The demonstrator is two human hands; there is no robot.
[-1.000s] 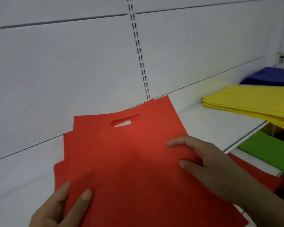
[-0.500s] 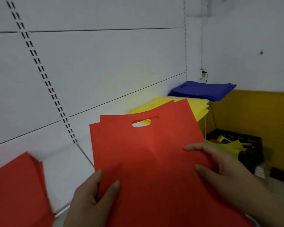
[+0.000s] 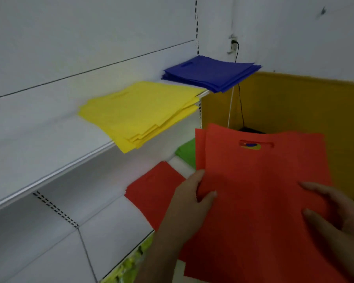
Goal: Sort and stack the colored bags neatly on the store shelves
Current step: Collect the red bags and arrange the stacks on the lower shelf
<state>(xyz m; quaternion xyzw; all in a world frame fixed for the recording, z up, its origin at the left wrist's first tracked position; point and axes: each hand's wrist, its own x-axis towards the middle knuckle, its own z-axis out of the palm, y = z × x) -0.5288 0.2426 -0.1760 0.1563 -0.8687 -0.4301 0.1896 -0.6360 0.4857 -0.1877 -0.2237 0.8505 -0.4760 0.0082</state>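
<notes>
Both hands hold a small bunch of red bags [image 3: 260, 190] with a cut-out handle, in front of the shelves at the lower right. My left hand [image 3: 189, 201] grips the bunch's left edge, thumb on the front. My right hand [image 3: 333, 217] holds the right side with fingers spread over the front. A red stack [image 3: 153, 190] lies on the lower shelf just left of the held bags, with green bags [image 3: 186, 150] behind it. On the upper shelf [image 3: 49, 156] lie a yellow stack [image 3: 139, 113] and, further back, a blue stack [image 3: 211, 73].
White panelled wall with slotted uprights runs behind the shelves. A yellow partition [image 3: 294, 107] stands at the right behind the held bags, with a black cable [image 3: 240, 103] hanging in the corner. Something green-yellow [image 3: 131, 264] shows below the lower shelf's edge.
The view has swung right and down along the shelves. The held red bags moved right, away from the wall, and now hang over the lower shelf beside the red stack. Both hands keep their hold.
</notes>
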